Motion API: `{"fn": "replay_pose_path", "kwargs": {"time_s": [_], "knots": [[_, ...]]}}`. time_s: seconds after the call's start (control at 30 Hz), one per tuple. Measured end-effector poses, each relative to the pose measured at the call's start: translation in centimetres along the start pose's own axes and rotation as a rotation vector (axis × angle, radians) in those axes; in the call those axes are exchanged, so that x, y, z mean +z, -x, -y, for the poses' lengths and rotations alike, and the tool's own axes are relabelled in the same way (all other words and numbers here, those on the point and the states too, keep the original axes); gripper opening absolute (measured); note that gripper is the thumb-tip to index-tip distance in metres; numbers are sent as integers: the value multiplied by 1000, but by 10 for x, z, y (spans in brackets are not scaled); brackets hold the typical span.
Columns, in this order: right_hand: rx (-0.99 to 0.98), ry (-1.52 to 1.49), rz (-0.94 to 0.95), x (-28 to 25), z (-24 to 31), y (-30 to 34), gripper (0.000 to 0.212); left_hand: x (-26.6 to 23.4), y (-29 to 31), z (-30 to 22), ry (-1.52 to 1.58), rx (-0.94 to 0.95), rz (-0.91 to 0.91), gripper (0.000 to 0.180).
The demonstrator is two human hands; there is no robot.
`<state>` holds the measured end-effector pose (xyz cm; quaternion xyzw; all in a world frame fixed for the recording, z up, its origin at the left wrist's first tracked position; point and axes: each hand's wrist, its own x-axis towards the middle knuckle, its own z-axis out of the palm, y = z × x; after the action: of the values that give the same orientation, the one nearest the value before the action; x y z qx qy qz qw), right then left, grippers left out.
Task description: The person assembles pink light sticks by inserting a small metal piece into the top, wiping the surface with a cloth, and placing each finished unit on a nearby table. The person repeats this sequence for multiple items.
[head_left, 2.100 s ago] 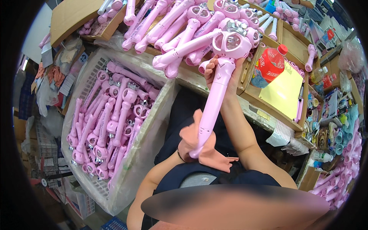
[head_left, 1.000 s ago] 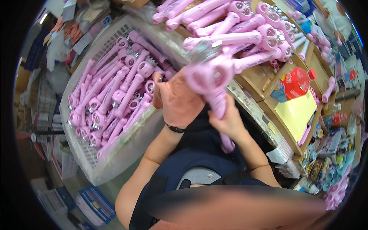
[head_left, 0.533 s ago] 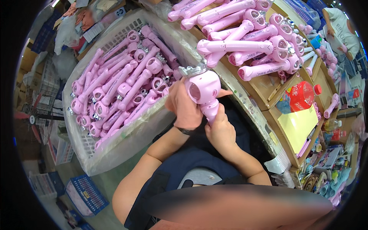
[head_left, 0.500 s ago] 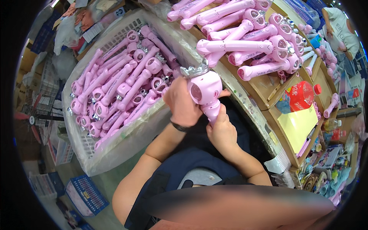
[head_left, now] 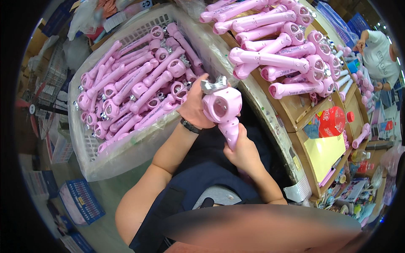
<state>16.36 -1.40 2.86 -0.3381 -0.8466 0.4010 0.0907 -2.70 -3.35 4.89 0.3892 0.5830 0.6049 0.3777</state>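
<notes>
A pink toy wand [head_left: 222, 106] with a round head, an oval window and a silver crown on top is held up in front of me. My right hand [head_left: 244, 147] is closed around its handle below the head. My left hand [head_left: 196, 109], a dark band on its wrist, rests beside and behind the wand's head. Its thumb points up and away from the wand; the other fingers are mostly hidden behind the head. To the left, a white plastic basket [head_left: 90, 165] lined with clear film holds many similar pink wands [head_left: 139, 86].
More pink wands [head_left: 270, 59] lie piled on the workbench [head_left: 274, 122] at the right. A red-labelled bottle [head_left: 331, 121] and a yellow paper [head_left: 322, 158] are there too. A co-worker [head_left: 377, 55] stands at the far right. A blue crate [head_left: 82, 202] sits on the floor.
The wand has turned so its window faces me more, and has dropped slightly. My left hand has shifted, its thumb now stretched upward. The whole view has moved a little.
</notes>
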Motion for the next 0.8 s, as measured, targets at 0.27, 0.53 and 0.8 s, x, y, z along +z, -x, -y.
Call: {"fn": "replay_pose_path", "kwargs": {"time_s": [0.27, 0.53, 0.8], "knots": [[115, -1094, 641, -3, -35, -15, 60, 2, 7, 6, 928, -106, 184, 52], [66, -1513, 557, 1, -35, -17, 62, 4, -1, 13, 1155, -139, 226, 39], [31, 32, -167, 10, 4, 5, 59, 19, 33, -6, -699, 374, -499, 48]]}}
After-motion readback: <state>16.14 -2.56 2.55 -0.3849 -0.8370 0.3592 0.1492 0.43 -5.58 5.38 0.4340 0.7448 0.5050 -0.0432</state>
